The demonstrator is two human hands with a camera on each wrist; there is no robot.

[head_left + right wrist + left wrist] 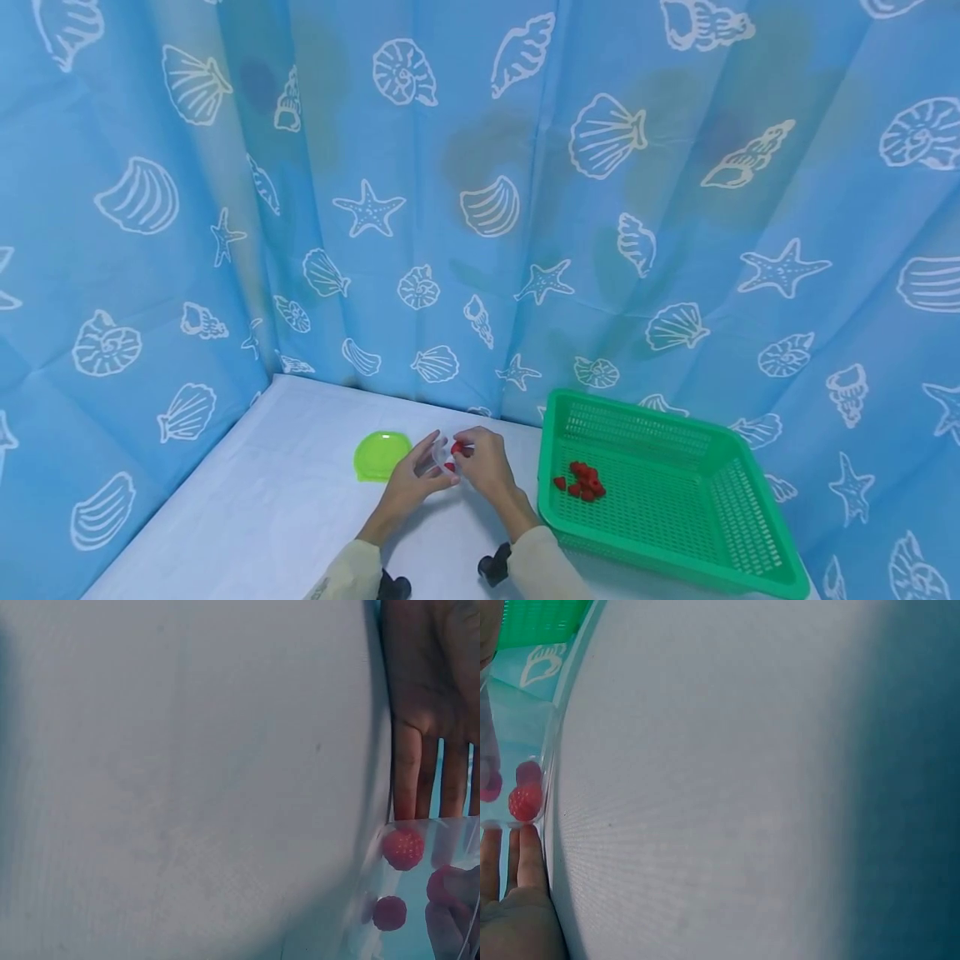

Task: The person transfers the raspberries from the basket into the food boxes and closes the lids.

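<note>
The tub (440,456) stands on the surface (262,492), short of the far edge, between the basket (633,427) and the left edge. The right grip (487,462) is clamped on a berry (457,448) at or just inside the tub; the left grip (408,487) is apart, straight fingers against the tub's wall. Two loose berries (403,849) lie within. To do this well, lower the held one beside them rather than dropping it, pinching lightly in case it is soft. Steadying pressure should be gentle, as the wall looks thin.
</note>
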